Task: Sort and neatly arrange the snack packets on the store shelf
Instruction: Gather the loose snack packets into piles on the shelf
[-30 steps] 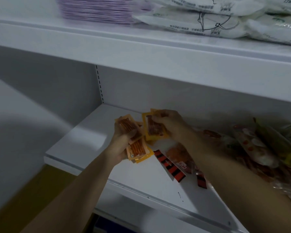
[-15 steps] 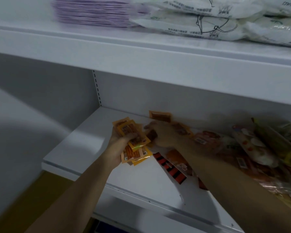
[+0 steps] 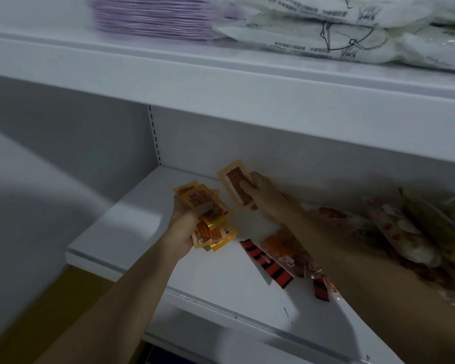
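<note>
A fresh orange packet (image 3: 236, 185), lifted since a moment ago, is pinched by the right hand (image 3: 263, 193) just right of the stack (image 3: 208, 219) clutched in the left hand (image 3: 187, 227) (sorting evidently continues above the shelf (image 3: 132, 232)).

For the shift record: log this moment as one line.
left hand: grips stack of orange packets | right hand: holds single orange packet | shelf: mixed snack pile at right unsorted
</note>
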Motion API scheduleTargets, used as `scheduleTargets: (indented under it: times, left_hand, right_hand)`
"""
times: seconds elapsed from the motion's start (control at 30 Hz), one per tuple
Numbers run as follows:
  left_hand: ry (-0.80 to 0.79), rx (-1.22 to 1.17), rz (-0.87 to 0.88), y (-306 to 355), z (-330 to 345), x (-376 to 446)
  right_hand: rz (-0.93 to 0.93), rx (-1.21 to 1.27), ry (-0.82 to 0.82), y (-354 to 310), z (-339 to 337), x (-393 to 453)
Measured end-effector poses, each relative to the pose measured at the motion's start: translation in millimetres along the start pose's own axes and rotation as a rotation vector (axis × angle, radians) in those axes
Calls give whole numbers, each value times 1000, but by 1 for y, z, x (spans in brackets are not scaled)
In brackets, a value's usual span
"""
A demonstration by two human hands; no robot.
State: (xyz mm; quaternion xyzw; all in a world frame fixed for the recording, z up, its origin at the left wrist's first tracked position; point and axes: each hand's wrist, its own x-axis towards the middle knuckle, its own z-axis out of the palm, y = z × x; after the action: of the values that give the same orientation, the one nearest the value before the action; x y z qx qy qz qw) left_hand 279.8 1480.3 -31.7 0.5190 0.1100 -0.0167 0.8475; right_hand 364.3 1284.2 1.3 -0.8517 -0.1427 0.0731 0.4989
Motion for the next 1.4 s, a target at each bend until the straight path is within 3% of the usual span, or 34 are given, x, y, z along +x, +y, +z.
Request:
scheduleTargets:
  times: [0.07, 0.3, 0.4, 0.47, 0.57, 0.67, 0.8, 0.97, 1.1, 1.2, 1.3, 1.4]
  left_hand:
    - [6, -2, 49, -3, 9, 4]
    - [5, 13, 186, -13, 26, 11]
    - [-2, 0, 180, -15, 23, 17]
    - [-1, -19, 153, -17, 20, 19]
    - [-2, -50, 144, -18, 17, 18]
    - [-3, -77, 102, -20, 15, 14]
    - [38, -91, 41, -22, 8, 13]
    - [26, -66, 47, -22, 11, 9]
    - [27, -54, 66, -18, 16, 8]
    - [37, -18, 109, -16, 20, 11]
    - [125, 43, 149, -17, 31, 18]
    - [137, 11, 151, -20, 47, 18]
  right_hand:
    - [94, 213, -36, -7, 10, -8]
    - [37, 168, 124, -7, 30, -11]
    - [-87, -54, 116, -9, 23, -8]
    - [-92, -203, 204, 3, 11, 9]
    - [-11, -688, 330, 28, -10, 31]
    - [-23, -1031, 220, 43, -11, 39]
    - [-10, -1209, 171, 41, -2, 39]
    - [-2, -1229, 176, 31, -13, 45]
    - [-121, -1102, 360, 29, -19, 39]
    - [-159, -697, 546, 22, -20, 25]
    - [25, -142, 512, 3, -19, 2]
    - [105, 127, 394, -10, -11, -30]
